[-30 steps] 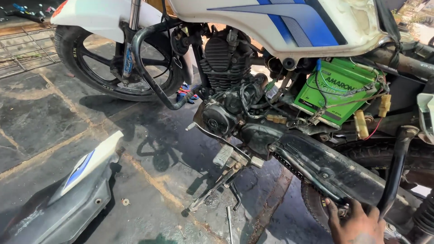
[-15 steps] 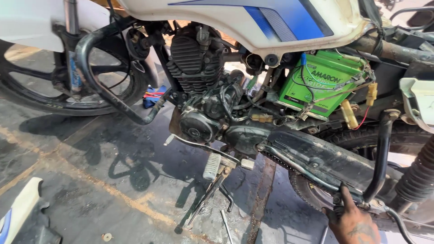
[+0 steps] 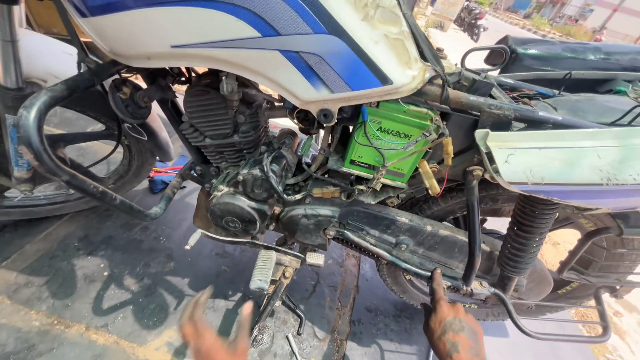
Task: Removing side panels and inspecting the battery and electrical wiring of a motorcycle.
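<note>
**Two bare hands at the lower frame of a stripped motorcycle**

Two hands enter from the bottom edge. Left hand: blurred, fingers spread wide, its grip empty and touching nothing; it hovers above the stained concrete floor, just beside the folding footpeg and the thin side stand below it. Right hand: index finger stretched upward, the other fingers curled under, holding nothing; the fingertip lies at the lower edge of the black chain cover, near the curved metal rail that runs under the rear wheel. Whether the fingertip actually touches the cover cannot be told.

Middle ground: the chain cover runs from the engine crankcase back toward the rear tyre. A coiled rear shock absorber stands tilted in front of that tyre. A black tubular crash guard loops forward of the finned engine cylinder.

Upper ground: a green battery sits exposed in the frame behind the engine, with loose wires and yellow connectors hanging just beside it. A white and blue fuel tank spans the top. A pale side panel projects at the right, and the front wheel stands at the left edge.

Background: a sunlit road with a parked motorcycle, far off.
</note>
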